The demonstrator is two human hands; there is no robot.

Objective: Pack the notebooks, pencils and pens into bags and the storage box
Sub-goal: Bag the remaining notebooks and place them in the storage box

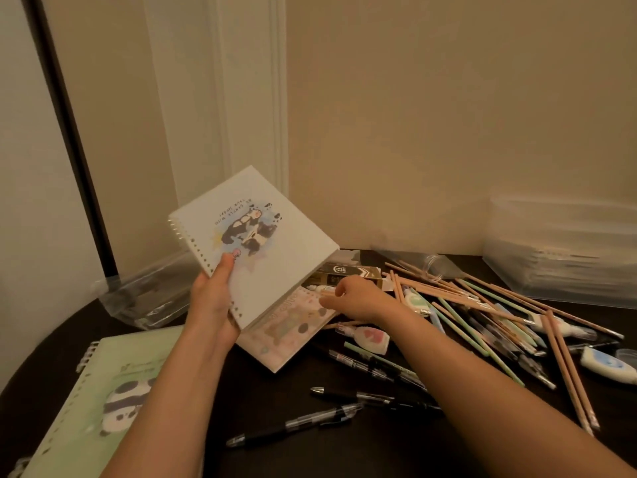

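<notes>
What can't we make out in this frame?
Head view only.
Blurred: right hand; whether it grips the pink notebook or only touches it is unclear.
Hidden: much of the pink notebook, under the white notebook held by the left hand.
Cut off: green notebook, by the bottom edge; the left forearm crosses it.
Blurred and cut by the right edge: box; contents unreadable.
Blurred: bag; contents unclear.

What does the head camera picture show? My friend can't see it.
A person's left hand holds up a white spiral notebook with a panda picture, while the right hand reaches to a pink notebook lying on a dark table. Loose pencils and pens lie scattered at the right, with a green notebook at the lower left.
</notes>
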